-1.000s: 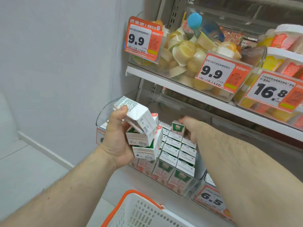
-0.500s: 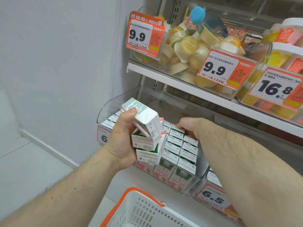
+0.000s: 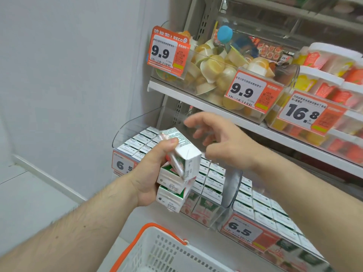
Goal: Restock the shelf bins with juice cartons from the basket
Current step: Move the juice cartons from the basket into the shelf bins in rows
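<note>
Left hand (image 3: 149, 173) grips three cartons (image 3: 176, 173) — right hand (image 3: 222, 142) spread, empty, above full bin (image 3: 231, 185).

- Three small white-and-green juice cartons (image 3: 177, 174) stacked unevenly at centre, top one tilted.
- Clear plastic shelf bin (image 3: 230, 190) at 3 o'clock, packed with upright cartons.
- White plastic basket with orange rim (image 3: 157, 250) at 6 o'clock.
</note>
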Demonstrator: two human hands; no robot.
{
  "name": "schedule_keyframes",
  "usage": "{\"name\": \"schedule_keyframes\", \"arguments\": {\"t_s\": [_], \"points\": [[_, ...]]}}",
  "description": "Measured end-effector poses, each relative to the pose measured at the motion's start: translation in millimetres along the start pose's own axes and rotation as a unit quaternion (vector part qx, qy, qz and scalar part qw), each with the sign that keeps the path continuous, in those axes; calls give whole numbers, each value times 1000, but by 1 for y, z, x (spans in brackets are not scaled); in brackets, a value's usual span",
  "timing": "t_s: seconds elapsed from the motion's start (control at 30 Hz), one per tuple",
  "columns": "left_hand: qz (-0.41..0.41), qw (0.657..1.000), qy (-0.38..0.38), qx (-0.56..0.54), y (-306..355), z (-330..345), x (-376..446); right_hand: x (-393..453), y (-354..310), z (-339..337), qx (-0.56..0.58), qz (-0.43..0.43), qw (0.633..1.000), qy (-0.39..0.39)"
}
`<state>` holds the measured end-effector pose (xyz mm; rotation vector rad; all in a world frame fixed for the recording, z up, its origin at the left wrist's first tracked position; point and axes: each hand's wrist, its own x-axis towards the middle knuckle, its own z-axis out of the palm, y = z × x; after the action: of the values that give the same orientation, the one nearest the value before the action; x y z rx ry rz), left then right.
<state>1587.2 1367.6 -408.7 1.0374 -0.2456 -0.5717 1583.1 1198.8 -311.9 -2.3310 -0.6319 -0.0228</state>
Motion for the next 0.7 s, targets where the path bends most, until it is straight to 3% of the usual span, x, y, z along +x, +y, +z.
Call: {"name": "schedule_keyframes", "arguments": {"t_s": [0.1,0.23,0.37,0.47,0.53,0.6,0.7], "points": [[-27,999,-19,-8,1,3,-5,-9,-20,-4,-149,-49,978,-138],[-75,997,-13,6,0,8,-13,-15,-25,-2,-339,-110,922,-153],[-74,997,11,18,-1,11,-14,-17,-8,11,-340,-229,908,-91],[-54,998,27,3,-1,13,-13,-21,3,18,-308,-239,919,-54],[-50,998,31,-11,2,11,-12,-22,4,17,-236,-204,950,-12],[-50,998,45,-11,5,5,-12,-21,5,10,-165,-125,975,78],[-47,997,64,-1,7,-5,-11,-20,17,-1,-174,6,959,224]]}}
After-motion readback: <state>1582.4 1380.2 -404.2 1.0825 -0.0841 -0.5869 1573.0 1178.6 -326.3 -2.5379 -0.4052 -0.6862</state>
